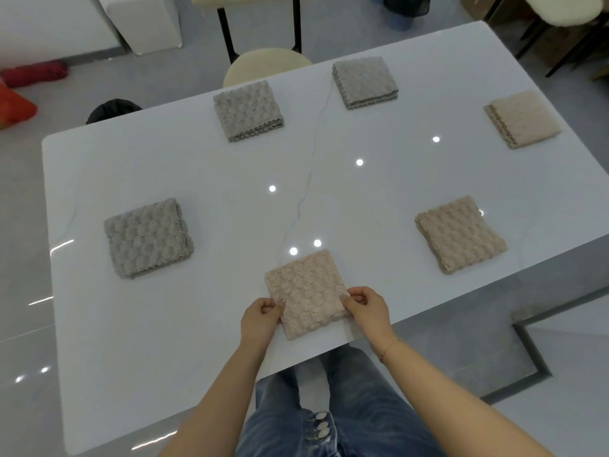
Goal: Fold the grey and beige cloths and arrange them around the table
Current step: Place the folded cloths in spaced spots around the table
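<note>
A folded beige cloth (306,291) lies at the near edge of the white table (197,324). My left hand (260,319) pinches its left side and my right hand (367,310) pinches its right side. Five other folded cloths lie around the table: a grey cloth (146,237) at the left, a second grey cloth (247,110) at the far left, a third grey cloth (364,80) at the far middle, a beige cloth (524,118) at the far right, and another beige cloth (459,234) at the near right.
A cream chair (263,65) stands at the table's far side, and another chair (560,8) at the top right. A black object (112,108) sits on the floor beyond the table's far left corner. Red items (19,94) lie on the floor at the left.
</note>
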The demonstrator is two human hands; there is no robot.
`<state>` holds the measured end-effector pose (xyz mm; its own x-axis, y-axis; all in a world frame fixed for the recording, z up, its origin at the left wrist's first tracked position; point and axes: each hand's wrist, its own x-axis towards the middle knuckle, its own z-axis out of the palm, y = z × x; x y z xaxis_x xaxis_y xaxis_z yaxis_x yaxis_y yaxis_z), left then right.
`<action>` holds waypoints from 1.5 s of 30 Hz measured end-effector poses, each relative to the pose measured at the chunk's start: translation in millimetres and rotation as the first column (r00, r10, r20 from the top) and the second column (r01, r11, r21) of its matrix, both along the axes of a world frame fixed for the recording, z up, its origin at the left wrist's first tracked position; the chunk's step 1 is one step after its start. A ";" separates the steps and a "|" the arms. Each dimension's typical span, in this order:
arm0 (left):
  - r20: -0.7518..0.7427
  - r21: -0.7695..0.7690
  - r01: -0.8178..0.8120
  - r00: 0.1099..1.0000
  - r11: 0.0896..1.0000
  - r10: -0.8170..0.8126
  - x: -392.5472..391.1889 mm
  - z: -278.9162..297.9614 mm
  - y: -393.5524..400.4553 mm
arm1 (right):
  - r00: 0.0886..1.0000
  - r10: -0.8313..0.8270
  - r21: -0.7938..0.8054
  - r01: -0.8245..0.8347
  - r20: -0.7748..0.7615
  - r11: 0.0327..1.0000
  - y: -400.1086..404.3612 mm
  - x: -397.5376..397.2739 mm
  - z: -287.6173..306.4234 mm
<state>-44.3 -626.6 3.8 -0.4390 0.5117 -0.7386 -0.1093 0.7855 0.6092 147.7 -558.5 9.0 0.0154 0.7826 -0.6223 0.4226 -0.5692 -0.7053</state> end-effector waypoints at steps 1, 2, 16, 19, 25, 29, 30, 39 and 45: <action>-0.006 0.006 0.012 1.000 1.000 -0.011 -0.6 1.5 0.3 | 1.000 -0.001 0.007 0.001 -0.003 1.000 0.2 0.0 1.5; -0.022 0.013 0.027 0.999 1.000 -0.027 -1.5 2.9 0.9 | 1.000 0.002 0.015 -0.002 -0.005 1.000 0.5 0.0 3.1; -0.076 0.020 0.039 0.996 0.999 -0.037 0.8 28.2 4.7 | 0.938 0.276 0.152 -0.310 0.210 0.938 2.3 6.7 17.1; -0.337 0.033 0.210 0.923 0.977 -0.187 -5.8 55.1 3.5 | 0.793 0.444 0.387 -0.597 0.417 0.702 8.2 2.1 34.0; -0.704 0.006 0.535 0.602 0.845 -0.377 -49.9 77.0 -19.0 | 0.617 0.547 0.350 -0.780 0.566 0.518 9.2 -36.8 55.1; -0.773 -0.124 0.675 0.394 0.728 -0.497 -102.2 67.6 -47.0 | 0.607 0.523 0.303 -0.775 0.598 0.554 -23.0 -78.8 53.5; -0.775 -0.164 0.697 0.347 0.698 -0.528 -117.8 64.9 -56.2 | 0.615 0.508 0.305 -0.767 0.603 0.565 -36.0 -92.1 51.1; -0.744 -0.263 0.795 0.194 0.546 -0.640 -232.3 70.2 -123.2 | 0.734 0.439 0.270 -0.627 0.518 0.731 -149.1 -207.7 59.1; -0.746 -0.285 0.840 0.108 0.462 -0.657 -256.9 72.0 -124.3 | 0.772 0.430 0.283 -0.592 0.469 0.754 -162.1 -226.8 54.7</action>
<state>-301.3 -750.8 75.8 -0.0108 0.9647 -0.2631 0.9718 0.0721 0.2244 -79.1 -720.7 63.6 -0.3073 0.9058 -0.2918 0.8268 0.1023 -0.5531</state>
